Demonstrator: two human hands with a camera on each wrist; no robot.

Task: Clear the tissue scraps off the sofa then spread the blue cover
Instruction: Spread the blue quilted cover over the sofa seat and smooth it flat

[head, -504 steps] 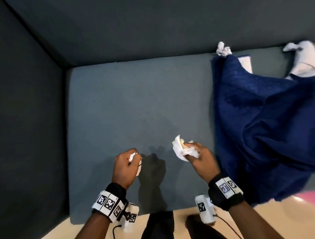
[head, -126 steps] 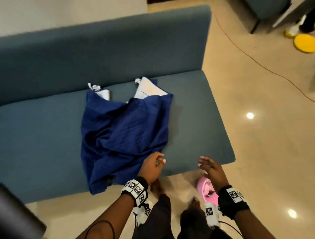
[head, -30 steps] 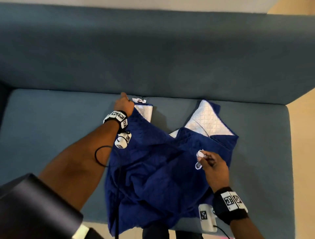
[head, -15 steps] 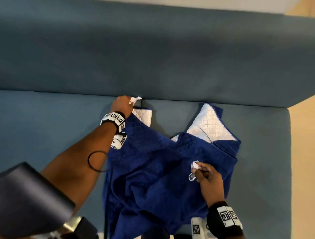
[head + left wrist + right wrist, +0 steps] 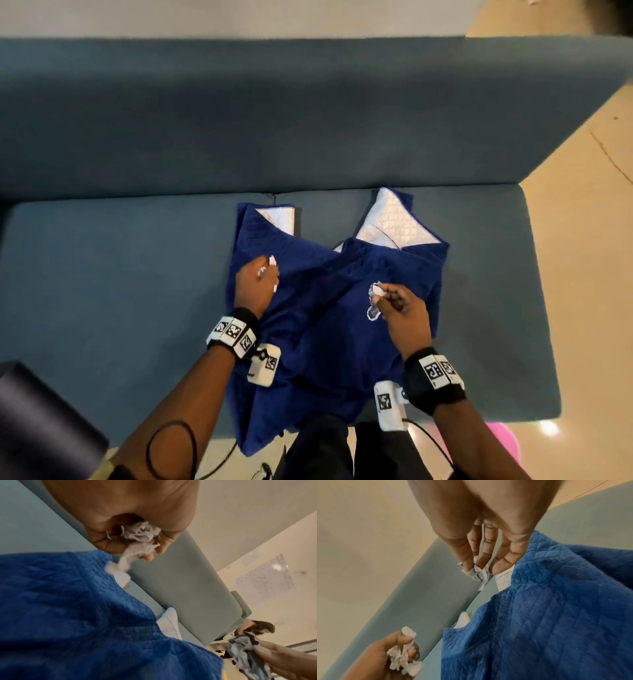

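The left hand is curled round a crumpled wad of tissue; in the left wrist view the white paper bulges out of the fist and a loose tail of it trails down toward the fabric below. In the head view only small white bits show past the knuckles at about 1 o'clock of that hand. The right hand pinches a second tissue scrap between thumb and fingertips, the other fingers loosely extended; the scrap sticks out at 9 o'clock of the hand in the head view.

Both hands hover over the blue cover, a quilted piece that lies bunched and folded in the middle of the sofa seat. The left hand is over its 10 o'clock part, the right hand over its 2 o'clock part. Two corners at the cover's 12 and 1 o'clock edge are turned back and show a white quilted underside. Its 6 o'clock edge hangs over the front of the seat toward the floor.

The sofa's grey-blue backrest runs across 12 o'clock of the cover. Beige tiled floor lies at 3 o'clock of the sofa, and a pink object shows at the seat's front corner, about 5 o'clock, partly hidden by the right forearm.
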